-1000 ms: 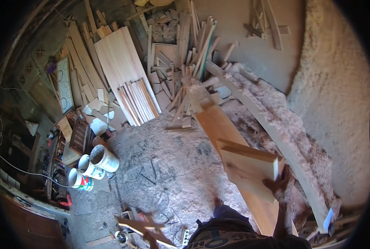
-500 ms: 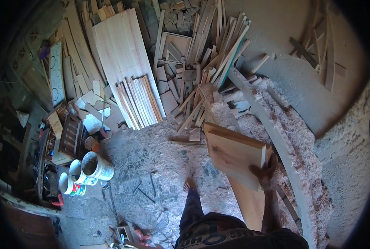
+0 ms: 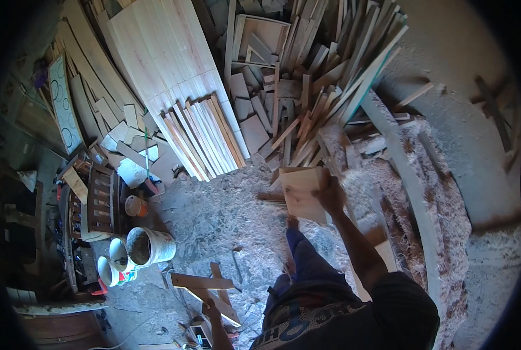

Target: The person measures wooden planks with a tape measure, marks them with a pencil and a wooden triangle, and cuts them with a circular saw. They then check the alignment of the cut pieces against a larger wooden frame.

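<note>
- The floor (image 3: 205,213) was grey and dusty.
- The wall (image 3: 447,64) at right was brownish.
- Slatted brown furniture (image 3: 100,195) stood at left.
- Pale light lay on the floor.

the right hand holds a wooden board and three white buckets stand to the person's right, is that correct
Not quite: the head view shows the three white buckets standing to the person's left, not right. The right hand does hold a wooden board.

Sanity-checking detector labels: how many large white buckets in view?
3, side by side at the picture's left: right-hand bucket, middle bucket, left-hand bucket. Others may be hidden.
</note>
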### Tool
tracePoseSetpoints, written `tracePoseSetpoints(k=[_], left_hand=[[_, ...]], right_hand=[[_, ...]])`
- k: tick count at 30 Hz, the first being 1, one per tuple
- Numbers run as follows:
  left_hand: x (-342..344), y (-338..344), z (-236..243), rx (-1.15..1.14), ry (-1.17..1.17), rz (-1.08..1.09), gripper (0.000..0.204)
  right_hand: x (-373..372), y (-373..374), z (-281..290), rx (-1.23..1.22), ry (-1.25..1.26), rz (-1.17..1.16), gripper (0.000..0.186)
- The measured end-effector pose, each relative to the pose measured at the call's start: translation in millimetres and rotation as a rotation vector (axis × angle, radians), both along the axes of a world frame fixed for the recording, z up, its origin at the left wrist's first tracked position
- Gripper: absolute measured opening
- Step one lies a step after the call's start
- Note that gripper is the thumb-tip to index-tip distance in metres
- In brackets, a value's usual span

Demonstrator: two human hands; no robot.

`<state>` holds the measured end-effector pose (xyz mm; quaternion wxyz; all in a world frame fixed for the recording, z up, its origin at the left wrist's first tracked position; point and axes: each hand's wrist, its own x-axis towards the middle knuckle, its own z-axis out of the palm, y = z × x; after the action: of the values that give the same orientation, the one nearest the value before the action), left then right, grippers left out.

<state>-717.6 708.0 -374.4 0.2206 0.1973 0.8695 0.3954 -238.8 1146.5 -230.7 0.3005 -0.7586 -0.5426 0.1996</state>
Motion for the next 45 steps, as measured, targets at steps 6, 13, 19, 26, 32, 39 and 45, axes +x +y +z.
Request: tracePoseSetpoints(k=[6,13,19,26,32,39,45], left_hand=[[28,53,68,-0.390,0.190,-0.123,0.042],[60,163,86,-0.755,-0.027,-0.205,0.045],[54,243,88,-0.834,-0.065,-0.273,0.051],[46,283,88,-0.877,-0.067,-0.324,0.060],[49,278,89,-0.903,-0.044,-0.374,0.069],[88,385,91,-0.475,-0.040,-0.359,0.042],[92,454,61,-0.150,-0.296,-0.326,0.031]], right_hand=[[-65,192,-95,-0.293,0.067,0.031,0.071],[-75,355,-208,-0.465,-0.044,-0.026,0.072],[-57,441,-275,-0.319,0.088,-0.064,0.075],[-41,509,-299,-0.390,-0.026,0.112,0.090],[-39,555,-277,-0.589,-0.048,0.290,0.101],[-65,507,-244,-0.107,-0.304,0.187,0.092],[-90,309,-198,-0.290,0.165,0.503,0.065]])
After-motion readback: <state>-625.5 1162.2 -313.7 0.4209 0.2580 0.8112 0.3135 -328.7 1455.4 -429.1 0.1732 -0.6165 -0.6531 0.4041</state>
